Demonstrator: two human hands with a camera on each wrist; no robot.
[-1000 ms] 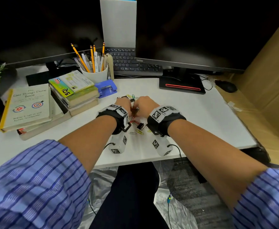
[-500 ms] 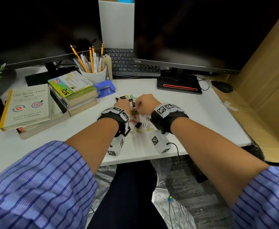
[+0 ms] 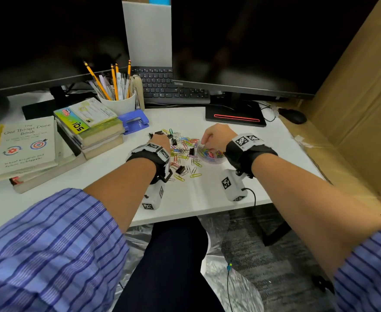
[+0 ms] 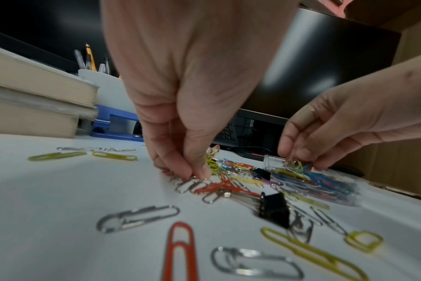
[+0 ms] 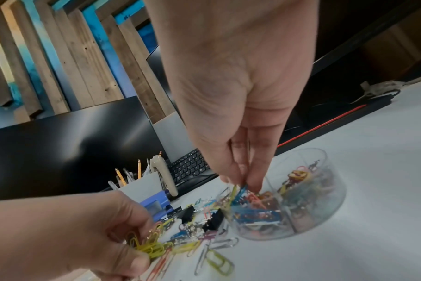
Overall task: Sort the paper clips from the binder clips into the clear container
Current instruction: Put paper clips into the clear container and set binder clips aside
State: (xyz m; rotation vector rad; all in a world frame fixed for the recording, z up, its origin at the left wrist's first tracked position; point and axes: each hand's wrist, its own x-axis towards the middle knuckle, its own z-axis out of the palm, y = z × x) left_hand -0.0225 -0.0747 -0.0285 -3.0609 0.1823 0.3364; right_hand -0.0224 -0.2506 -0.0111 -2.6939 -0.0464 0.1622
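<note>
Coloured and silver paper clips (image 3: 182, 147) lie mixed with black binder clips (image 3: 180, 170) on the white desk. A round clear container (image 3: 216, 162) with dividers, holding many paper clips, stands just right of the pile. My right hand (image 3: 204, 144) hovers over its left rim (image 5: 334, 199) and pinches a few yellow and blue paper clips (image 5: 238, 190). My left hand (image 4: 195, 175) is down on the pile, with a bunch of yellow paper clips (image 5: 147, 245) in its curled fingers and its fingertips on silver ones. A binder clip (image 4: 274, 209) lies between the hands.
A book stack (image 3: 90, 129), blue hole punch (image 3: 134, 121) and white pencil cup (image 3: 119, 102) stand left and behind the pile. Keyboard (image 3: 169, 91), monitor base (image 3: 236, 117) and mouse (image 3: 293, 115) are at the back. A cardboard wall (image 3: 354, 97) closes the right side.
My right hand has moved right from the pile to above the container, which it hid before. The left hand has stayed on the pile.
</note>
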